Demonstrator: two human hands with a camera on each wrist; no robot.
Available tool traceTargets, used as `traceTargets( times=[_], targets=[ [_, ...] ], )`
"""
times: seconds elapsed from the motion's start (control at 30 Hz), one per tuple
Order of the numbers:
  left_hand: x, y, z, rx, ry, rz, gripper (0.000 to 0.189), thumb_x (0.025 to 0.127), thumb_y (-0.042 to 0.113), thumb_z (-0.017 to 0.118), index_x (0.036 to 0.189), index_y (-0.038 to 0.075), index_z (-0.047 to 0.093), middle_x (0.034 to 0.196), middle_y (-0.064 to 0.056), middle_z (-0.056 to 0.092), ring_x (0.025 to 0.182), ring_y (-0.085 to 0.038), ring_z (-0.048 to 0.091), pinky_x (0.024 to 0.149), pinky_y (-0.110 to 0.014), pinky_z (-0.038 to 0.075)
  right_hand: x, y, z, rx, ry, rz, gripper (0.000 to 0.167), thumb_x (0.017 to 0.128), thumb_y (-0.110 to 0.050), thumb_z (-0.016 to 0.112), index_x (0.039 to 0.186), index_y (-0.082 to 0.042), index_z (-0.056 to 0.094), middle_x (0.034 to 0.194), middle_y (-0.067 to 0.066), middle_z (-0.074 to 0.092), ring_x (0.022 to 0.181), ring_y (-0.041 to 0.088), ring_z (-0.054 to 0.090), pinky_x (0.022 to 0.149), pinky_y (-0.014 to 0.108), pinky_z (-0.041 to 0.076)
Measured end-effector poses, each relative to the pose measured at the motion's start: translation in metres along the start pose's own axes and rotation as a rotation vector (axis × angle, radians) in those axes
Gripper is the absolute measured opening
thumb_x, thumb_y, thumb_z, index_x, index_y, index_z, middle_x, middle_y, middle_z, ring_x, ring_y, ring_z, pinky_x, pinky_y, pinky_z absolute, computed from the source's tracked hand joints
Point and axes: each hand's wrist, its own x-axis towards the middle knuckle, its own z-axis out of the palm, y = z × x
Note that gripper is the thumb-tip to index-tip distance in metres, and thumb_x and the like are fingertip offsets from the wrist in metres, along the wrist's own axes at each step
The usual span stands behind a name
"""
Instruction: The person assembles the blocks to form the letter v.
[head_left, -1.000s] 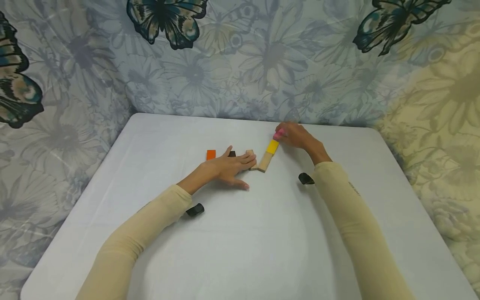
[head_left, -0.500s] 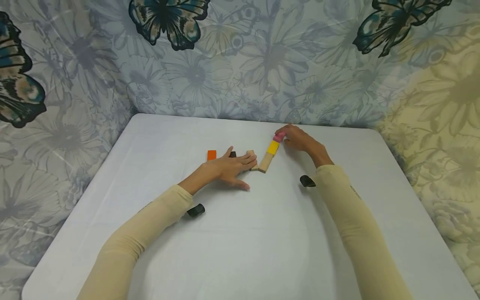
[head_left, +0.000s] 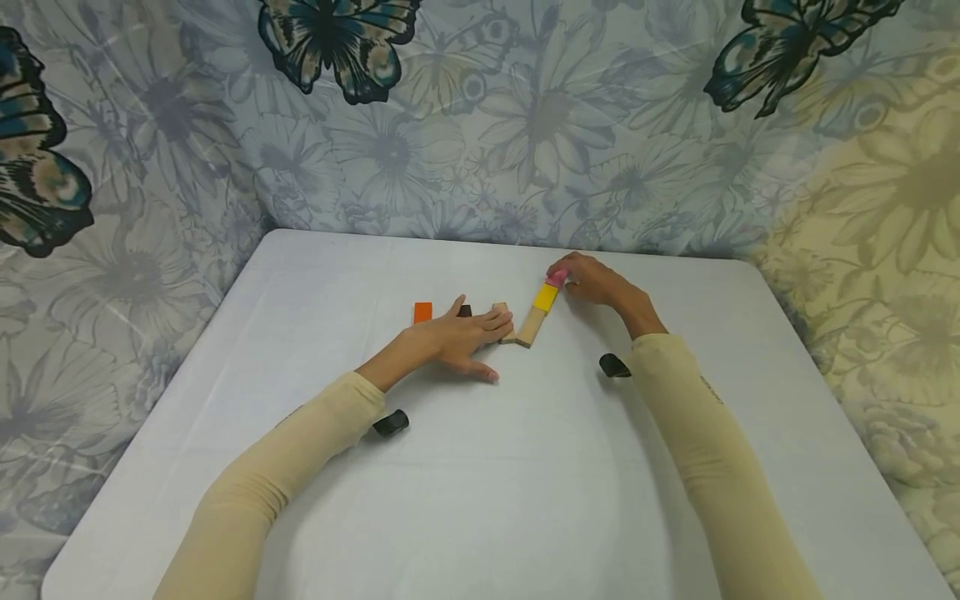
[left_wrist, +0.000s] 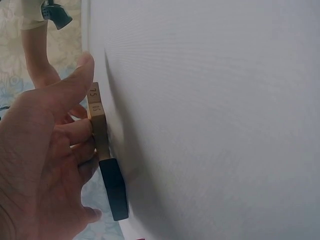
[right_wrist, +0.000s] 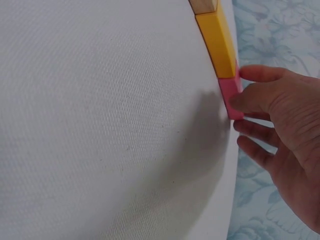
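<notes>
My right hand (head_left: 596, 279) pinches a pink block (right_wrist: 229, 92) between thumb and index finger, its other fingers spread apart. The pink block stands end to end with a yellow block (right_wrist: 216, 42), and a plain wooden block (head_left: 530, 328) continues that slanting row toward the middle. My left hand (head_left: 456, 337) lies with straight, spread fingers over several blocks, its fingertips on a pale wooden block (head_left: 500, 307). Beyond this hand a black block (head_left: 465, 311) and an orange block (head_left: 423, 312) show partly. In the left wrist view, numbers are printed on the wooden blocks (left_wrist: 98, 120) beside the black one.
A white-covered table (head_left: 480, 483) carries the blocks, which lie toward its far side. Patterned cloth with butterflies (head_left: 337, 42) hangs behind the far edge. Dark wrist devices (head_left: 392, 422) stick out beneath both sleeves.
My right hand eased off the pink block, uncovering more of it, then shifted slightly left to hold it against the yellow block. The left hand stays in place.
</notes>
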Motion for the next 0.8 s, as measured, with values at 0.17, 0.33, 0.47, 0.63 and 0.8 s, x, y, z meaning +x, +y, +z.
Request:
traceTargets(
  times=[0.17, 0.33, 0.47, 0.63, 0.8],
  targets=[
    [-0.0004, 0.0001, -0.0006, -0.003, -0.002, -0.003, 0.099, 0.097, 0.074, 0.05, 0.17, 0.018, 0.013, 0.179, -0.002, 0.003, 0.167, -0.019, 0.006, 0.128, -0.072, 0.0, -0.0017, 0.0007, -0.0002, 0.011, 0.009, -0.026, 0.037, 0.098, 0.004, 0.063, 0.135, 0.001, 0.065, 0.144, 0.026, 0.06, 0.14, 0.044, 0.05, 0.122, 0.061, 0.038],
    [-0.0007, 0.0001, -0.0004, -0.005, 0.0, -0.001, 0.099, 0.098, 0.074, 0.05, 0.169, 0.018, 0.013, 0.179, -0.002, 0.003, 0.166, -0.019, 0.006, 0.128, -0.072, 0.001, -0.0023, 0.0007, -0.0001, 0.022, 0.011, -0.027, 0.035, 0.1, -0.002, 0.065, 0.135, 0.001, 0.066, 0.143, 0.027, 0.06, 0.139, 0.044, 0.051, 0.121, 0.061, 0.038],
    [-0.0011, 0.0003, -0.0002, -0.009, 0.001, -0.006, 0.099, 0.098, 0.074, 0.051, 0.169, 0.019, 0.012, 0.179, -0.001, 0.003, 0.166, -0.019, 0.006, 0.128, -0.072, 0.001, -0.0022, 0.0, 0.0005, 0.024, 0.009, -0.022, 0.035, 0.1, -0.004, 0.065, 0.135, 0.001, 0.065, 0.144, 0.026, 0.059, 0.14, 0.044, 0.051, 0.122, 0.06, 0.038],
    [-0.0012, 0.001, -0.0005, -0.051, 0.004, -0.009, 0.099, 0.097, 0.072, 0.055, 0.169, 0.019, 0.014, 0.179, 0.0, 0.004, 0.167, -0.018, 0.006, 0.128, -0.072, -0.002, -0.0025, -0.0013, -0.0001, 0.029, 0.006, -0.029, 0.036, 0.1, -0.003, 0.066, 0.136, 0.002, 0.065, 0.144, 0.028, 0.058, 0.14, 0.045, 0.05, 0.122, 0.061, 0.037],
    [-0.0006, 0.0006, 0.0005, -0.055, 0.008, -0.012, 0.099, 0.097, 0.072, 0.055, 0.169, 0.019, 0.015, 0.179, 0.0, 0.004, 0.167, -0.018, 0.006, 0.128, -0.072, -0.003, -0.0024, -0.0022, 0.0001, 0.026, 0.005, -0.032, 0.037, 0.099, -0.003, 0.066, 0.136, 0.002, 0.065, 0.145, 0.027, 0.059, 0.14, 0.044, 0.05, 0.122, 0.061, 0.037]
  ],
)
